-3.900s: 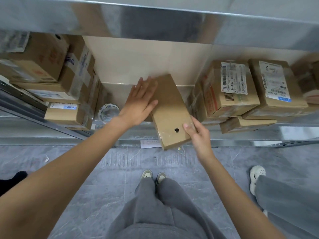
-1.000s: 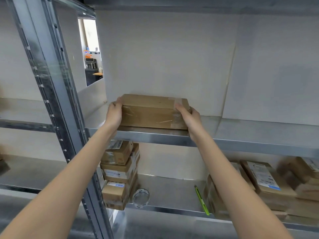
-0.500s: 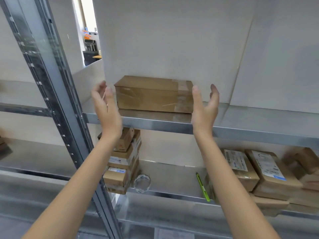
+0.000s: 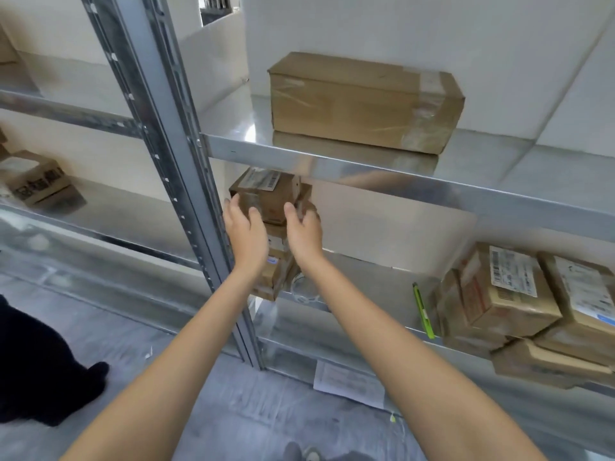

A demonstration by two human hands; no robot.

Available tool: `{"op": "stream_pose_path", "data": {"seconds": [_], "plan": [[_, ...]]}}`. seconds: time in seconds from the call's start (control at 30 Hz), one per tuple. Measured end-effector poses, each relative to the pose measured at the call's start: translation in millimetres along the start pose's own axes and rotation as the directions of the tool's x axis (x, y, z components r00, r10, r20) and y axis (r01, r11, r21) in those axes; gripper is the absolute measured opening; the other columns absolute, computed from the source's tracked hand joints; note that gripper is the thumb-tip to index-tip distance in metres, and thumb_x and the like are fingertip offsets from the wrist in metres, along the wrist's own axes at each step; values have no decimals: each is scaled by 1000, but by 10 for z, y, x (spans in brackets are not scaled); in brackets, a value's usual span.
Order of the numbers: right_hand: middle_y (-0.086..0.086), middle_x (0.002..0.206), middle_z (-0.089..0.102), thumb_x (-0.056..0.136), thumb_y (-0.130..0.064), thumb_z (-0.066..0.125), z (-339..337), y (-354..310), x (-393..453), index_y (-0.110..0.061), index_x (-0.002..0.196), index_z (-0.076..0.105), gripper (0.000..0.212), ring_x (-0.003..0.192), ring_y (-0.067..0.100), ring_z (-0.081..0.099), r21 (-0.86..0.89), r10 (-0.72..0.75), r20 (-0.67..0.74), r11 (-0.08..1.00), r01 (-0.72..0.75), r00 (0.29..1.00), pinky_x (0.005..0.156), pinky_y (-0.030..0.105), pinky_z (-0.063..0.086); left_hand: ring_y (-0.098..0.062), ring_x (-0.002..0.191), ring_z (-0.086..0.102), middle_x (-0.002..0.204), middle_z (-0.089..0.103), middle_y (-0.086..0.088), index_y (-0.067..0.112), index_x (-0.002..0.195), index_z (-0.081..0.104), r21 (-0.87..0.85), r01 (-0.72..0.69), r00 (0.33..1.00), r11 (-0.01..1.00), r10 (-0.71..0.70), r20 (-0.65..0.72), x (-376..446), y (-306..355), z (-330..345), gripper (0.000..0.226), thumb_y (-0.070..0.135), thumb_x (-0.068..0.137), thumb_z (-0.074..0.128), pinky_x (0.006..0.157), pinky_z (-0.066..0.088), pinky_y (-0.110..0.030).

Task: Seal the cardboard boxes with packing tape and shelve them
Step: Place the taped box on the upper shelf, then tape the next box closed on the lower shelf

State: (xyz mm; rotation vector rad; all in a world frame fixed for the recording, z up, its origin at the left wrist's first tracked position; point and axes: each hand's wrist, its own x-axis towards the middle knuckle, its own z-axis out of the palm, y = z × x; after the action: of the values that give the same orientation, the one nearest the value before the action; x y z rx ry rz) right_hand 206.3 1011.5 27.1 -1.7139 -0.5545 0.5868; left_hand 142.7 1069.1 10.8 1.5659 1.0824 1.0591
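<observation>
A long brown box, sealed with clear tape, lies alone on the upper metal shelf, with neither hand on it. Below it, at the left end of the lower shelf, is a stack of small cardboard boxes. My left hand and my right hand clasp the top labelled box of that stack from either side. My left thumb lies on its front. My right fingers curl round its right edge. A clear tape roll sits beside the stack, partly hidden by my right forearm.
The grey upright post of the rack stands just left of my hands. A green pen-like tool and several labelled boxes lie on the right of the lower shelf. Another box sits on the left rack. A paper sheet lies on the floor.
Both hands let go of the long taped box on the upper shelf, dropped to the lower shelf and now clasp the top box of the left stack. The view tilted down.
</observation>
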Motion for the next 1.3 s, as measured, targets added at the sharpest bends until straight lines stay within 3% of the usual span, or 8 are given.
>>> {"op": "stream_pose_path", "data": {"seconds": [0.3,0.43,0.53,0.73,0.83,0.93,1.13,1.3], "plan": [[5,157,31,91,-69,37,69,5,356,-24,152,26,77,141,27,33,7,253,161,966,-257,954,112,39,28,-21,150,9,164,4,-4,19,157,2,46,72,995,996,-75,67,344,-72,14,62,24,105,36,119,10,-34],[0,163,14,85,-79,30,90,-10,379,-39,153,19,80,149,23,14,-31,230,213,973,-229,950,120,48,14,-23,150,9,163,6,-7,24,156,9,74,95,989,993,-102,103,427,-44,26,57,32,105,34,119,11,-37],[-4,163,10,82,-82,29,84,10,395,-40,153,18,84,150,19,8,-43,224,239,975,-220,945,121,50,10,-23,142,29,156,26,-9,16,152,22,58,65,994,996,-69,79,453,-4,28,52,28,104,37,112,24,-29],[2,158,28,88,-76,31,23,88,479,-39,151,23,74,147,27,20,13,160,166,986,-164,973,120,49,13,-16,116,46,135,38,-6,11,134,40,-32,42,998,999,-43,-52,182,68,141,38,29,101,42,95,35,-24],[5,149,43,68,-85,49,-56,124,413,-40,147,31,93,136,27,41,119,104,85,986,-114,991,113,44,33,-16,121,45,136,39,-5,11,130,42,-176,64,992,982,-82,-98,-77,83,289,34,25,99,43,101,37,-28],[4,134,50,67,-67,69,-322,106,400,-40,138,45,79,118,21,55,183,42,14,982,-44,999,101,34,46,-14,120,45,133,40,-5,15,123,42,-249,63,993,966,-85,-78,-378,105,459,25,19,99,42,101,37,-22],[3,126,60,73,-39,73,-1176,253,391,-30,119,63,49,106,9,62,109,-16,-49,994,21,999,80,14,49,5,105,44,118,41,1,16,112,45,-188,-29,990,982,54,129,-781,-26,750,12,15,102,40,85,32,-1],[-1,137,45,73,-24,77,-1771,600,227,-17,146,38,83,120,10,49,-176,-6,-68,984,-6,998,86,10,37,4,99,49,115,49,-3,12,115,42,-97,-13,912,995,52,407,-993,-410,989,16,6,100,42,84,35,-3]]}}
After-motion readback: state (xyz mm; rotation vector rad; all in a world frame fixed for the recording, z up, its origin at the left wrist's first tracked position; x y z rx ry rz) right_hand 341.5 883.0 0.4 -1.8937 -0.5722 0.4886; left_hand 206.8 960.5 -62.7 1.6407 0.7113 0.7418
